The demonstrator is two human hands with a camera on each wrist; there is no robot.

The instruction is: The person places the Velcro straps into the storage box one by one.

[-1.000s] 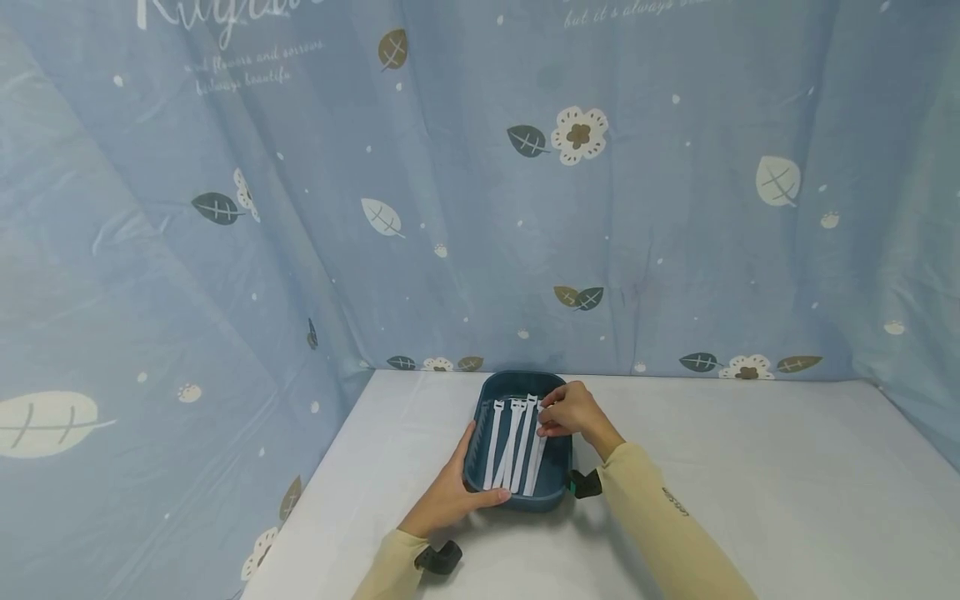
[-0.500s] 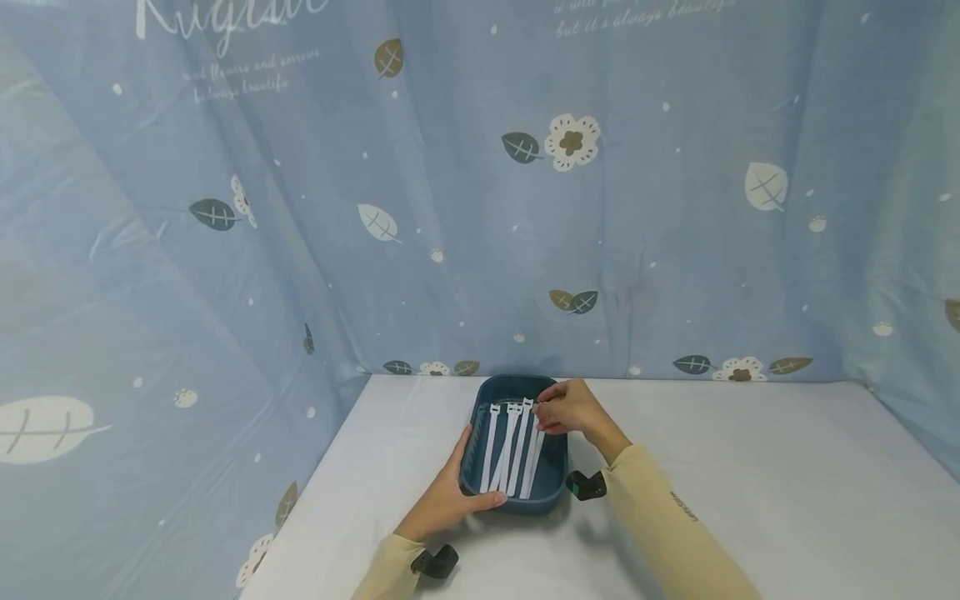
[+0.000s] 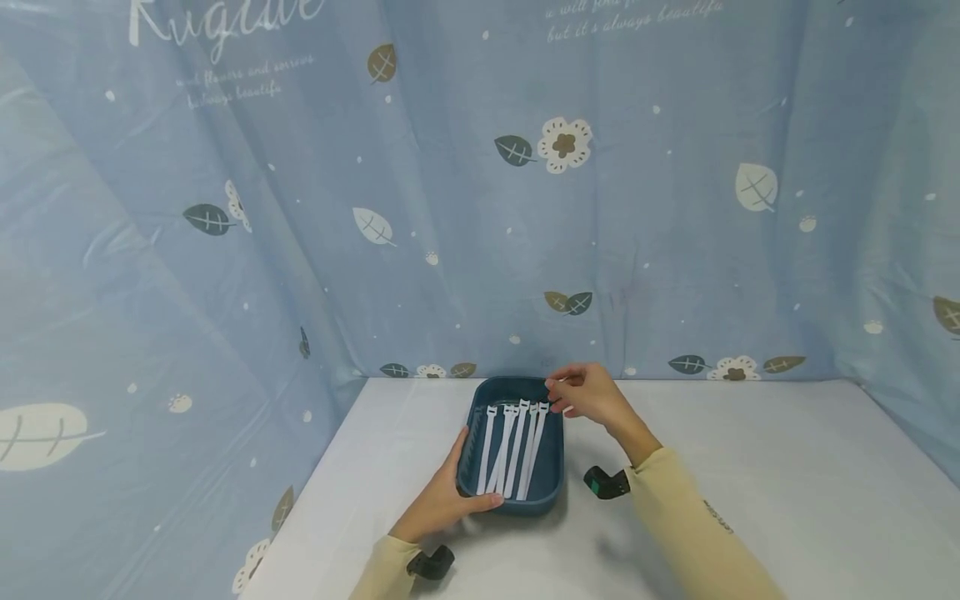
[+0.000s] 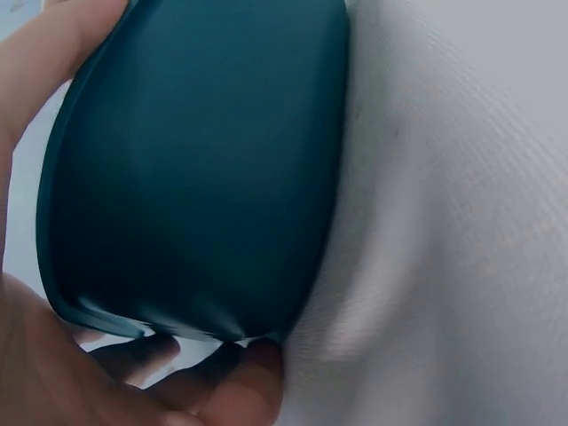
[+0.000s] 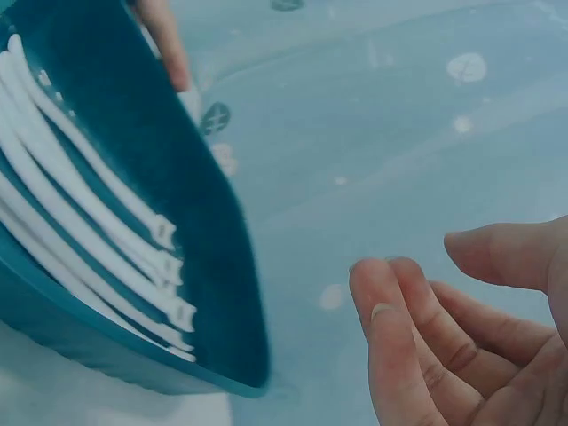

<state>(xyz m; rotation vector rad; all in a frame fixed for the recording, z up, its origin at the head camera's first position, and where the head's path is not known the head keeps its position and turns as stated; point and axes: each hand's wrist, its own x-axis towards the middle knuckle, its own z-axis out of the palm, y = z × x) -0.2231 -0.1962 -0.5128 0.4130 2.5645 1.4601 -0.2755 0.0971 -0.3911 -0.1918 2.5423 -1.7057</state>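
A dark teal plastic basket [image 3: 551, 471] stands on the table in the head view. Inside lie several white cable ties [image 3: 517, 450], flat straps with slotted heads pointing to the far end. My left hand [image 3: 442, 504] grips the basket's near left corner, thumb over the near rim and fingers along the left side. In the left wrist view, the fingers curl against the basket wall [image 4: 195, 177]. Just above the basket's far right edge hovers my right hand [image 3: 596, 396]. Its fingers are loosely bent, thumb apart from them and nothing between, as the right wrist view shows.
A white cloth [image 3: 750, 467] covers the table. Behind and to the left hangs a light blue curtain [image 3: 465, 167] with leaves and flowers, close to the basket's far end. Each wrist carries a small black camera [image 3: 606, 482].
My right hand has let go of the rightmost cable tie and moved up and right, out of the basket. That tie now lies beside the others. My left hand keeps its grip.
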